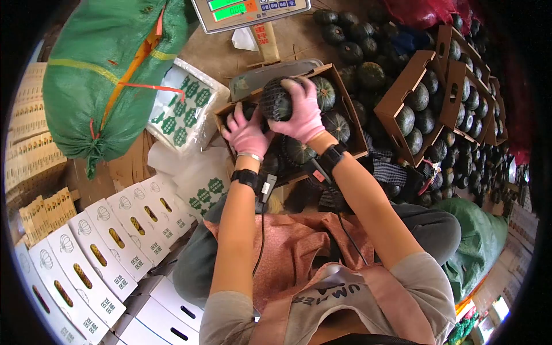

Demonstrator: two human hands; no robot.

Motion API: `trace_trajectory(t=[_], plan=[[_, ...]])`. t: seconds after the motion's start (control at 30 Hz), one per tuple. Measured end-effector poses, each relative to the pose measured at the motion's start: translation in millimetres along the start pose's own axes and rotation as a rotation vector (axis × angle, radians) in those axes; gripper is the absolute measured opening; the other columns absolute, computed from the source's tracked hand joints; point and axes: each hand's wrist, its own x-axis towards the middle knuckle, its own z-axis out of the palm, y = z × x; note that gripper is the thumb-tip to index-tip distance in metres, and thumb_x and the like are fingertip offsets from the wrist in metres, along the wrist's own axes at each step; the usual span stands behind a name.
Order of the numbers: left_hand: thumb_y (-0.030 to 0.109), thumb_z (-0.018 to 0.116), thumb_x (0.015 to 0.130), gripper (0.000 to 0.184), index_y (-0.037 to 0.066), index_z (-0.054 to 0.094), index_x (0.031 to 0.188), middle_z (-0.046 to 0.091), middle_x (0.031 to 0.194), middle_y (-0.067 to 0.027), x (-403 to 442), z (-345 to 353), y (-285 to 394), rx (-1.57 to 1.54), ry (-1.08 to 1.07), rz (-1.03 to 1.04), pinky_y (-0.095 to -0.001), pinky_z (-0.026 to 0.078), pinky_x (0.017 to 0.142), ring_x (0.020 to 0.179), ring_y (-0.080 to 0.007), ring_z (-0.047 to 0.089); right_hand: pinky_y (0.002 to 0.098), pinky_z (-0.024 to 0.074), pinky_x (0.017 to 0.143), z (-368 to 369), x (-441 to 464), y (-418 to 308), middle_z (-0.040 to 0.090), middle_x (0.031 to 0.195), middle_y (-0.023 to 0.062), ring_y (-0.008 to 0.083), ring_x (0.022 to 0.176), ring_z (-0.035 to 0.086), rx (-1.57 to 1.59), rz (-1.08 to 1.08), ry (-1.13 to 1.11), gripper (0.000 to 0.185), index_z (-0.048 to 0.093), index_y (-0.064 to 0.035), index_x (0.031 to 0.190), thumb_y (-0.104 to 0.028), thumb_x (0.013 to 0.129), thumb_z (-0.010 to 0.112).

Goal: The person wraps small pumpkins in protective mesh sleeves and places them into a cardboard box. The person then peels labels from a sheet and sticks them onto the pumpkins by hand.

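Note:
Both hands wear pink gloves and are over an open brown carton (pixel 357 133) of dark green pumpkins. My right hand (pixel 301 112) is wrapped round a dark pumpkin (pixel 275 99) that is raised above the others and seems covered by a black net. At the carton's left side, my left hand (pixel 247 131) has its fingers spread on another dark pumpkin (pixel 248 109), mostly hidden under the glove. More pumpkins show in the carton, one at the upper right (pixel 324 94) and one at the right (pixel 335 126).
A digital scale (pixel 253 12) stands beyond the carton. Filled pumpkin cartons (pixel 407 109) and loose pumpkins (pixel 371 76) lie to the right. At left are a green sack (pixel 86 63), a plastic-wrapped stack (pixel 183 106) and white printed boxes (pixel 86 261).

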Motion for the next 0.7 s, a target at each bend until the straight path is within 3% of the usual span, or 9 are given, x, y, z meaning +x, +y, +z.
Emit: trace_trajectory(t=[0.07, 0.27, 0.37, 0.4, 0.43, 0.5, 0.57, 0.67, 0.7], plan=[[0.036, 0.074, 0.062, 0.068, 0.032, 0.047, 0.125, 0.032, 0.135, -0.0125, -6.2, 5.3, -7.9, -0.058, 0.07, -0.037, -0.0517, 0.025, 0.1, 0.12, -0.0378, 0.031, 0.0545, 0.025, 0.102, -2.2, -2.4, 0.4, 0.038, 0.123, 0.0214, 0.0411, 0.116, 0.037, -0.453, 0.055, -0.335, 0.087, 0.045, -0.024, 0.125, -0.034, 0.046, 0.08], [0.034, 0.077, 0.062, 0.073, 0.023, 0.043, 0.126, 0.029, 0.137, -0.0174, -12.5, 11.8, -10.5, -0.217, 0.066, -0.043, -0.05, 0.026, 0.102, 0.121, -0.0403, 0.031, 0.0548, 0.0102, 0.109, 18.0, 22.1, -13.3, 0.035, 0.131, 0.0265, 0.0452, 0.125, 0.032, -0.699, 0.18, -0.773, 0.09, 0.036, -0.0273, 0.136, -0.045, 0.058, 0.077], [0.027, 0.075, 0.067, 0.055, 0.016, 0.051, 0.116, 0.036, 0.131, -0.0185, -23.5, -38.7, 3.1, -0.328, 0.135, -0.003, -0.0466, 0.034, 0.096, 0.114, -0.0386, 0.037, 0.0538, 0.0333, 0.099, -24.5, 63.8, -23.5, 0.039, 0.132, 0.0209, 0.0405, 0.126, 0.034, -0.515, 0.247, -1.078, 0.088, 0.032, -0.0249, 0.139, -0.053, 0.065, 0.07], [0.021, 0.071, 0.07, 0.036, 0.01, 0.059, 0.102, 0.051, 0.114, -0.0163, -34.6, -47.1, 7.4, -0.433, 0.3, 0.129, -0.0423, 0.039, 0.089, 0.103, -0.0352, 0.047, 0.0545, 0.0392, 0.094, -19.9, 66.2, 29.5, 0.045, 0.132, 0.0147, 0.0342, 0.126, 0.038, -0.109, 0.096, -0.921, 0.077, 0.041, -0.0219, 0.134, -0.045, 0.066, 0.071], [0.016, 0.067, 0.073, 0.018, 0.006, 0.062, 0.087, 0.06, 0.087, -0.0117, -47.7, -48.8, 11.8, -0.852, 0.246, 0.238, -0.0377, 0.045, 0.079, 0.085, -0.0299, 0.056, 0.0529, 0.0391, 0.094, -43.8, 78.4, 20.9, 0.05, 0.128, 0.0109, 0.0266, 0.125, 0.041, -0.298, 0.186, -0.867, 0.067, 0.046, -0.0199, 0.129, -0.039, 0.068, 0.069], [0.019, 0.063, 0.079, 0.016, 0.004, 0.064, 0.08, 0.064, 0.078, -0.0098, -78.1, -40.7, 29.1, -1.157, -0.463, 0.548, -0.0315, 0.049, 0.068, 0.072, -0.0226, 0.06, 0.0515, 0.0309, 0.101, -63.9, 74.1, 21.4, 0.051, 0.122, 0.0118, 0.0299, 0.12, 0.044, -0.714, 0.063, -0.85, 0.068, 0.045, -0.0216, 0.129, -0.033, 0.067, 0.07], [0.024, 0.055, 0.089, 0.024, 0.004, 0.065, 0.098, 0.066, 0.088, -0.0109, -101.1, -23.2, 54.6, -1.163, -1.343, 0.473, -0.0294, 0.048, 0.074, 0.08, -0.0164, 0.061, 0.0611, 0.0204, 0.103, -55.7, 58.9, 34.6, 0.046, 0.125, 0.0147, 0.0324, 0.118, 0.044, -0.94, 0.108, -0.899, 0.081, 0.037, -0.0284, 0.135, -0.032, 0.064, 0.074], [0.047, 0.057, 0.083, 0.057, -0.003, 0.055, 0.11, 0.061, 0.1, -0.0198, -131.3, 43.6, 63.5, -0.238, -1.255, 0.223, -0.0361, 0.045, 0.086, 0.095, -0.0296, 0.059, 0.0687, 0.0171, 0.099, -39.3, 43.6, 40.4, 0.045, 0.121, 0.0157, 0.0332, 0.116, 0.043, -1.026, 0.185, -0.828, 0.08, 0.039, -0.0358, 0.131, -0.026, 0.061, 0.078], [0.051, 0.058, 0.08, 0.063, -0.003, 0.052, 0.112, 0.059, 0.102, -0.0207, -146.2, 62.0, 60.5, -0.31, -1.153, 0.119, -0.038, 0.045, 0.087, 0.097, -0.0324, 0.057, 0.0681, 0.0181, 0.099, -38.0, 41.8, 36.4, 0.045, 0.12, 0.0154, 0.0329, 0.116, 0.043, -1.046, 0.189, -0.814, 0.078, 0.04, -0.0356, 0.13, -0.026, 0.062, 0.077]])
